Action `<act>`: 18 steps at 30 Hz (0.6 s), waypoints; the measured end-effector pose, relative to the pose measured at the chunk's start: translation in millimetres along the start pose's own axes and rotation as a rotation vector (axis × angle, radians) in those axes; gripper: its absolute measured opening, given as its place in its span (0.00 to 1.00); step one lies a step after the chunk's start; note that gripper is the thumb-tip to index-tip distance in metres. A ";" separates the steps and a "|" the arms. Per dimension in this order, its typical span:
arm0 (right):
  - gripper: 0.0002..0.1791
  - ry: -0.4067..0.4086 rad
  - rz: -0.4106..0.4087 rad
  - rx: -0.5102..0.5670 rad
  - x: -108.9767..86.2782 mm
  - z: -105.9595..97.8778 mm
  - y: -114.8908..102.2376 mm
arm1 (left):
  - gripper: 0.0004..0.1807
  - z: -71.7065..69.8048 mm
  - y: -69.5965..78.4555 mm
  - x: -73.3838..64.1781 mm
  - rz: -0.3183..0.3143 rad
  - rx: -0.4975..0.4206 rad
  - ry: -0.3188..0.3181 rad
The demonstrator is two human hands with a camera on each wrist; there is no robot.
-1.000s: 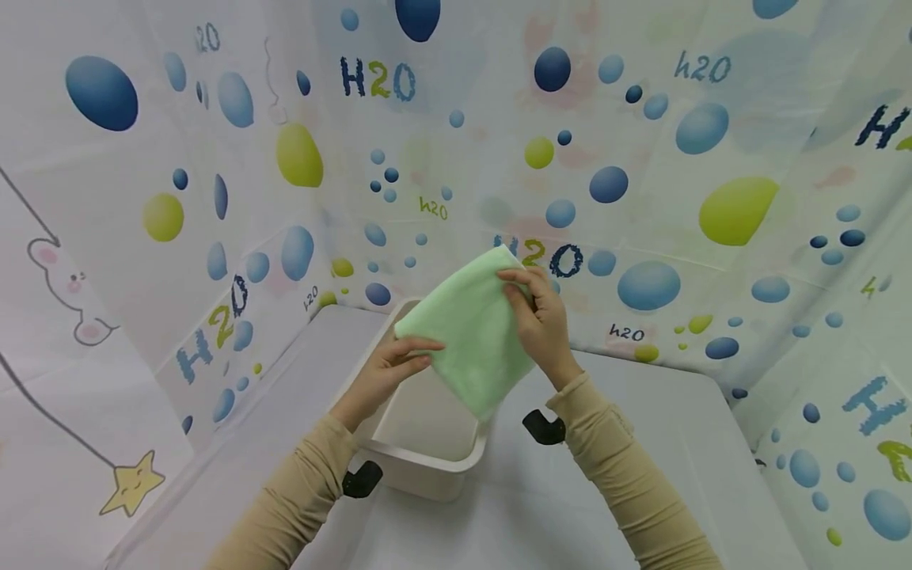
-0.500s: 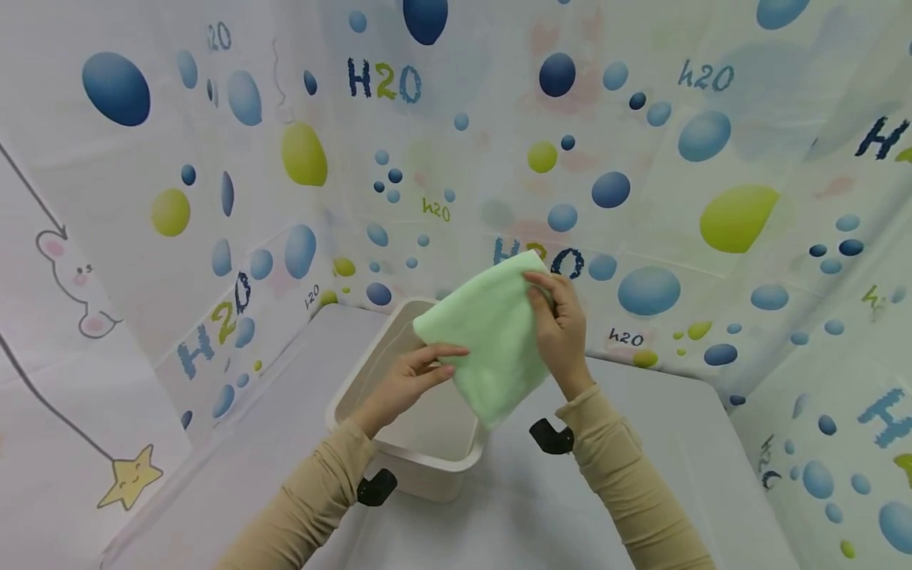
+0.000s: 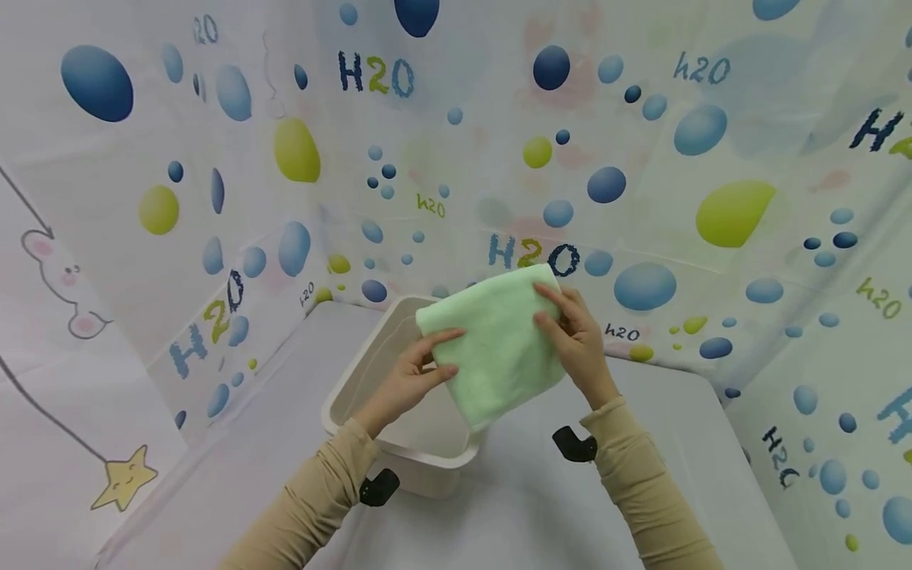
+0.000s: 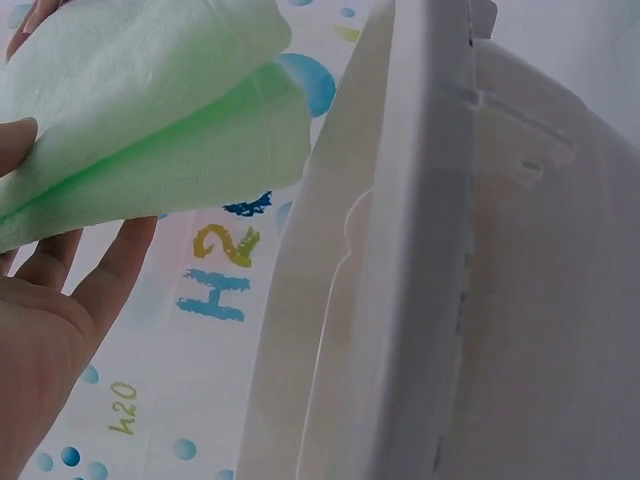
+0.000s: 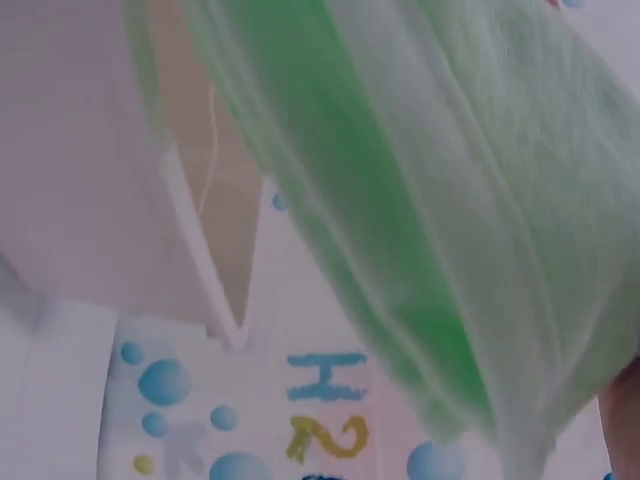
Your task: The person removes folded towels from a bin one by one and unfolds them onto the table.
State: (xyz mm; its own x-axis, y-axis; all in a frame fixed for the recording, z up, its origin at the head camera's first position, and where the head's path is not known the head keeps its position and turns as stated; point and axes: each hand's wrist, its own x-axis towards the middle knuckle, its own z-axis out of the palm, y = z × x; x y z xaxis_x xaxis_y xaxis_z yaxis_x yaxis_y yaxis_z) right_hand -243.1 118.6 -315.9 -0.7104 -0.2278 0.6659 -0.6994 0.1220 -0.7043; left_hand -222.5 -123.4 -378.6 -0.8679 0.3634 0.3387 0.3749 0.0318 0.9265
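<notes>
A folded light-green cloth (image 3: 495, 344) is held up in the air between both hands, overlapping the right part of a white plastic bin (image 3: 399, 451) in the head view. My left hand (image 3: 409, 376) pinches its left edge, thumb in front and fingers behind. At the cloth's right side my right hand (image 3: 580, 340) grips it between thumb and fingers. The left wrist view shows the cloth's folded layers (image 4: 200, 150) parting slightly beside the bin's rim (image 4: 420, 250). Seen from the right wrist, the green layers (image 5: 400, 200) hang close to the camera and hide most of the right hand.
The bin stands on a white-covered table (image 3: 541, 507). Behind and beside the table hang white sheets (image 3: 492, 158) printed with blue and green dots and H2O lettering. A black curved piece sits by each sleeve, one at the left wrist (image 3: 380, 487), one at the right wrist (image 3: 574, 444).
Both hands have moved right with the cloth, the right hand further. The cloth has turned so its top edge lies flatter and it looks broader. The bin stays in place.
</notes>
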 end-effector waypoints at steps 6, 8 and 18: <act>0.36 -0.181 0.053 -0.049 -11.6 -20.1 2.0 | 0.25 4.4 14.0 1.5 0.031 0.044 0.006; 0.38 -0.215 0.082 -0.070 -15.4 -25.3 2.6 | 0.25 6.6 19.8 1.3 0.042 0.067 0.002; 0.38 -0.236 0.269 -0.157 -42.8 -49.8 15.8 | 0.25 19.8 18.5 8.7 0.030 0.178 -0.010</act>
State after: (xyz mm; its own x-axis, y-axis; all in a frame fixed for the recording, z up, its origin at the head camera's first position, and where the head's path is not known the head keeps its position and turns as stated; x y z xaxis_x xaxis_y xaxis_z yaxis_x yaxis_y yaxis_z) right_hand -227.7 178.4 -343.3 -0.8448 -0.3818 0.3750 -0.5076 0.3495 -0.7875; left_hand -216.7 -101.2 -361.8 -0.8527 0.3757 0.3630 0.4528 0.1847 0.8723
